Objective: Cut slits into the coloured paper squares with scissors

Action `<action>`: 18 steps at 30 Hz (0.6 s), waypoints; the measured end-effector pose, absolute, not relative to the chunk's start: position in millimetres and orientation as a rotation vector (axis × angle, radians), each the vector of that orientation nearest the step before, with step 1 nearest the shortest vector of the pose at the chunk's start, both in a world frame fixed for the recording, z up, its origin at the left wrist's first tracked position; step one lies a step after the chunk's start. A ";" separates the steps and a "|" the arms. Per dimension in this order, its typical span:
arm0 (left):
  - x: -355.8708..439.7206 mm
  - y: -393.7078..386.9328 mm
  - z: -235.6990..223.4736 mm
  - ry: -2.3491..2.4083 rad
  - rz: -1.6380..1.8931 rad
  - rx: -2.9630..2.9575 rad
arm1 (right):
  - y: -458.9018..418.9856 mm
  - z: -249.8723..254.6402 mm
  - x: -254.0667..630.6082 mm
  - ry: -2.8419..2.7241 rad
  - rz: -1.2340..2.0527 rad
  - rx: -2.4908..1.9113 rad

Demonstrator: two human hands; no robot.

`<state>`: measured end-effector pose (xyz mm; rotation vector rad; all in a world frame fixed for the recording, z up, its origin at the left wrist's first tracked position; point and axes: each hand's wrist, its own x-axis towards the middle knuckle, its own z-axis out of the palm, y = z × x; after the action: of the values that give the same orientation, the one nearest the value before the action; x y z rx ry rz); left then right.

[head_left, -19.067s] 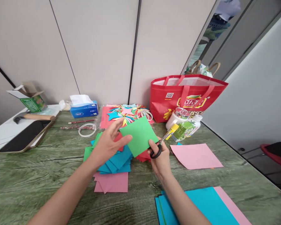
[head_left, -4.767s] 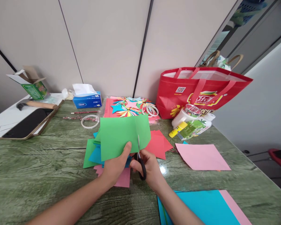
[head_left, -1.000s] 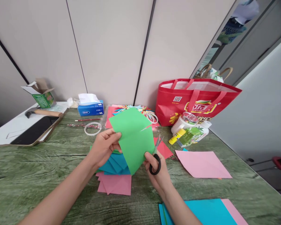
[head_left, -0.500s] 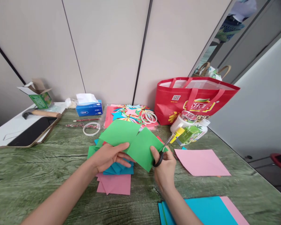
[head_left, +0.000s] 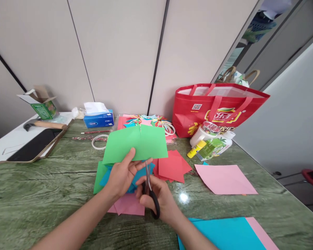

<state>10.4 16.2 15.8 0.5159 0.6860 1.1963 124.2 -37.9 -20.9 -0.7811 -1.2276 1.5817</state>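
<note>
My left hand (head_left: pixel 122 175) pinches the lower edge of a green paper sheet (head_left: pixel 135 144), held up above the table with a short slit in its top edge. My right hand (head_left: pixel 158 199) grips black-handled scissors (head_left: pixel 150 189), blades pointing up at the sheet's lower edge. Under the hands lie blue squares (head_left: pixel 143 172), green paper (head_left: pixel 97 175) and pink squares (head_left: pixel 127 206). Red squares (head_left: pixel 172 166) lie just to the right.
A pink sheet (head_left: pixel 224 178) lies at the right, large blue and pink sheets (head_left: pixel 232 234) at the near edge. A red bag (head_left: pixel 216 104), jars and a glue stick (head_left: pixel 195 149) stand behind. Paper stars (head_left: pixel 146 121), tape ring (head_left: pixel 97 142), tissue box (head_left: pixel 97 116), hammer (head_left: pixel 45 124).
The green sheet has been turned and now stands wide and upright. My right hand has come in from the right, bringing the scissors below the sheet's lower edge.
</note>
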 end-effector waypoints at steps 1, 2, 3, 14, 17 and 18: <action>11.3 14.3 15.8 0.677 1.194 0.526 | -38.5 -20.9 123.4 -1.236 1.605 -0.784; 12.2 12.7 15.9 0.670 1.189 0.531 | -38.7 -20.7 123.2 -1.238 1.612 -0.793; 13.1 11.2 16.2 0.669 1.189 0.530 | -38.6 -20.4 123.5 -1.237 1.610 -0.801; 16.0 7.9 15.9 0.634 1.231 0.507 | -40.1 -20.5 122.1 -1.246 1.639 -0.828; 18.5 3.7 18.1 0.736 1.125 0.502 | -38.7 -20.7 122.9 -1.273 1.586 -0.800; 19.7 1.7 19.1 0.773 1.091 0.495 | -38.3 -20.2 123.3 -1.280 1.566 -0.789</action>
<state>19.7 1.7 19.1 0.4952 0.7728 1.0908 123.3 -38.3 -20.2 -0.7885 -1.2799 1.5664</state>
